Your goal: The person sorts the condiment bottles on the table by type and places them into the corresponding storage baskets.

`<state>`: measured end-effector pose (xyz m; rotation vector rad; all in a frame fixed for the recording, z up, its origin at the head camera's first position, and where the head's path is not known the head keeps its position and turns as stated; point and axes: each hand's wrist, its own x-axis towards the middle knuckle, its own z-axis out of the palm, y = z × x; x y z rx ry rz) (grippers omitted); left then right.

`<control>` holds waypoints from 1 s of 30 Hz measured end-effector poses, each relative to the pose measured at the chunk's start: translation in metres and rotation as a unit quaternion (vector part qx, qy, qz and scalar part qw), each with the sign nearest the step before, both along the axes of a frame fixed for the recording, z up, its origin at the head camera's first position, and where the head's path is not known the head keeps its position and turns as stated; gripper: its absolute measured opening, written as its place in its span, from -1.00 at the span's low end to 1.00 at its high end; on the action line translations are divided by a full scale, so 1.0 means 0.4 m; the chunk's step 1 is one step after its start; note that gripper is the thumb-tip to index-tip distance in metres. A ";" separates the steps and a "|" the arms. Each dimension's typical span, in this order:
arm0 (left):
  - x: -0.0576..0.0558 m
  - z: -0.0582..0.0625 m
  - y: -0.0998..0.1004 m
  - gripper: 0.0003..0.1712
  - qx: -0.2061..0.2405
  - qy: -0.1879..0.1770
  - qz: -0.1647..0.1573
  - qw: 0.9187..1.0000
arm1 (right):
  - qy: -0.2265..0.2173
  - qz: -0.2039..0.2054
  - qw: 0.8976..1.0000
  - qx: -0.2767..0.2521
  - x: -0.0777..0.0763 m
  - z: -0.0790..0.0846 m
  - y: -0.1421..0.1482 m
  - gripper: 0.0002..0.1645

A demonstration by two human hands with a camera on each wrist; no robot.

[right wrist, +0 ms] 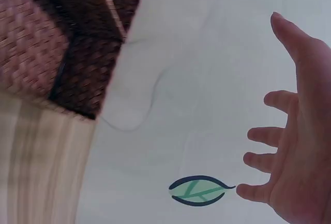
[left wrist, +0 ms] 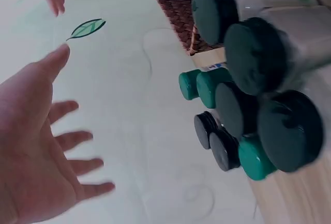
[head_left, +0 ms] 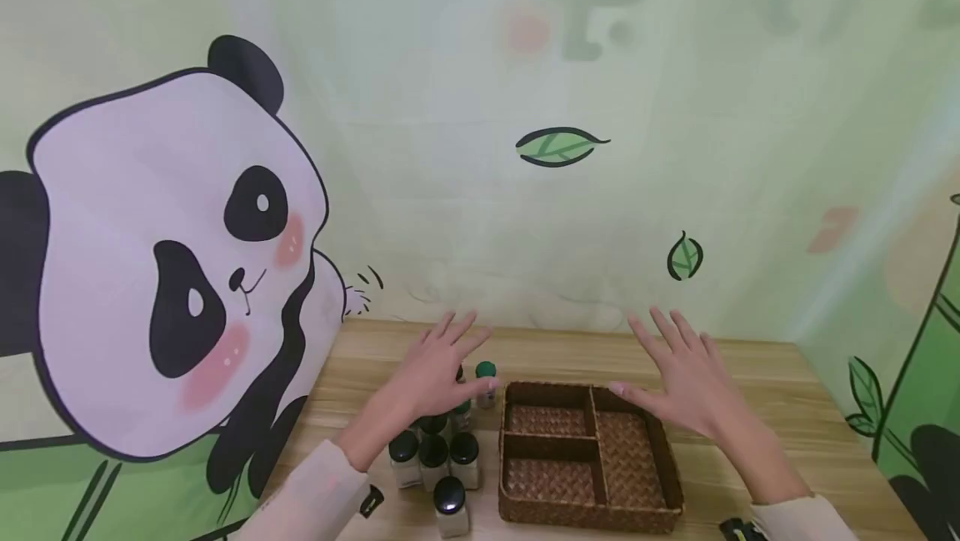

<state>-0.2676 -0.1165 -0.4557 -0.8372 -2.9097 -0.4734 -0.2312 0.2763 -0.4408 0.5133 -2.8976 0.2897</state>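
Observation:
Both hands hover above the table with fingers spread and nothing held. In the head view my left hand [head_left: 435,366] is over a cluster of jars, hiding some of them. Clear jars with black lids [head_left: 433,462] stand together, one of them [head_left: 451,508] a little nearer the front. A jar with a green lid [head_left: 486,383] is at the back, near my left thumb. My right hand [head_left: 693,383] is above the right rear part of a brown woven basket [head_left: 592,516], which has three compartments with nothing in them. The left wrist view shows black lids [left wrist: 256,56] and green lids [left wrist: 256,158] close up.
The wooden table [head_left: 780,408] ends at a hanging cloth backdrop [head_left: 465,216] printed with a panda [head_left: 150,157] and leaves. Dark straps [head_left: 371,501] sit at both wrists. The jars stand to the left of the basket.

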 end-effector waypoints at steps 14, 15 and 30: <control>0.088 -0.101 -0.071 -0.25 0.044 -0.111 -0.092 0.989 | -0.128 -0.017 0.973 -0.192 0.043 -0.208 0.101 0.05; 0.090 -0.111 -0.071 -0.26 0.039 -0.122 -0.093 0.987 | -0.140 -0.022 0.968 -0.207 0.040 -0.227 0.106 0.03; 0.109 -0.171 -0.070 -0.43 -0.014 -0.103 -0.087 0.991 | -0.276 -0.102 0.844 -0.448 0.026 -0.377 0.113 -0.29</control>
